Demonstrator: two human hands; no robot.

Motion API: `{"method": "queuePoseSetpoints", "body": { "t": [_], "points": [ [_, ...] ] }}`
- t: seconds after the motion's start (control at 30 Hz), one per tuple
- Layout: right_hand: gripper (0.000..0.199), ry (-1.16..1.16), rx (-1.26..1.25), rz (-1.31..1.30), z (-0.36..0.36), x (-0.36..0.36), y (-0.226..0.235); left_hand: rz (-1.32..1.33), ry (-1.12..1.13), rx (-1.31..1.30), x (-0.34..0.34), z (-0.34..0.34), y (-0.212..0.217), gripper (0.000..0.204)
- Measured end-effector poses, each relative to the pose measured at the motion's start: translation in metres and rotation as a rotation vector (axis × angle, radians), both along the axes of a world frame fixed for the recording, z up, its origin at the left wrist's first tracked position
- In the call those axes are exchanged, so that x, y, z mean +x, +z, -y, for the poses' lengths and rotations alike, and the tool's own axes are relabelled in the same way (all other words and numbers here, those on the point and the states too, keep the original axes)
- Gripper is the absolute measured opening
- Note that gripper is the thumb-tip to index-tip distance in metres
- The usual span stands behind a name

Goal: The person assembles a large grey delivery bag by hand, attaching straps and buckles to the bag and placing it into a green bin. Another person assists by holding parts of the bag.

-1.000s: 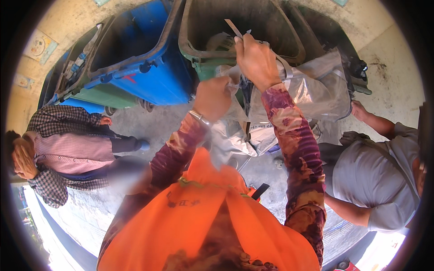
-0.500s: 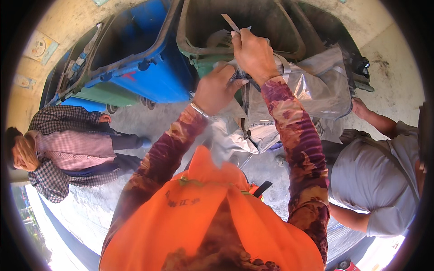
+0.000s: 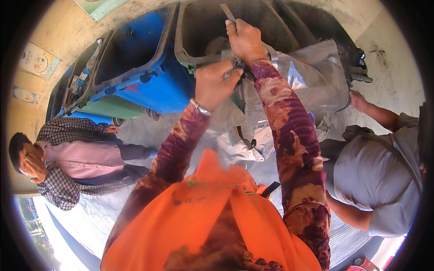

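My right hand (image 3: pixel 246 43) is closed round a flat, narrow greyish strip (image 3: pixel 227 12), which sticks up past the fingers like a blade; its exact kind is unclear. Just below and to the left, my left hand (image 3: pixel 213 86) pinches a dark bunched piece of material (image 3: pixel 235 67). That piece lies at the edge of a large silvery-grey sack (image 3: pixel 312 83), which spreads to the right over the front of the bins. Behind my hands gapes an open green wheeled bin (image 3: pixel 203 25) with a worn rim. The sack's lower folds hang towards the ground.
A blue wheeled bin (image 3: pixel 158 81) stands left of the green one, with further bins at both sides. One person in a checked jacket (image 3: pixel 61 180) is at the left. At the right, another person in a grey shirt (image 3: pixel 375 176) has a hand (image 3: pixel 359 100) by the sack's edge.
My right hand has moved slightly up and left with the strip. My left hand has shifted a little lower and left, and the dark bunched material shows more clearly at its fingers.
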State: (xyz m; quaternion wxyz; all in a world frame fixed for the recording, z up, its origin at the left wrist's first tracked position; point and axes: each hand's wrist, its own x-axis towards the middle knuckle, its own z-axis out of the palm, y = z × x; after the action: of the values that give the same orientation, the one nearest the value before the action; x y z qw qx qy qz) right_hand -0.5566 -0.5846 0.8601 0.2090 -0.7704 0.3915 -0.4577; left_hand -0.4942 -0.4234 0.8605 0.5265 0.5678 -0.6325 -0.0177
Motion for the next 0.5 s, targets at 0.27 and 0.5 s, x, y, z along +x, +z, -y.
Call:
{"method": "queuePoseSetpoints", "body": {
  "t": [0.27, 0.5],
  "points": [
    [0.039, -0.047, -0.041, -0.019, 0.018, -0.043, 0.006, -0.195, -0.044, 0.095, 0.018, -0.019, -0.015, 0.027],
    [0.034, 0.055, 0.125, 0.137, -0.040, -0.038, 0.003, -0.339, -0.082, 0.128, 0.022, 0.015, -0.044, 0.039]
  ]
}}
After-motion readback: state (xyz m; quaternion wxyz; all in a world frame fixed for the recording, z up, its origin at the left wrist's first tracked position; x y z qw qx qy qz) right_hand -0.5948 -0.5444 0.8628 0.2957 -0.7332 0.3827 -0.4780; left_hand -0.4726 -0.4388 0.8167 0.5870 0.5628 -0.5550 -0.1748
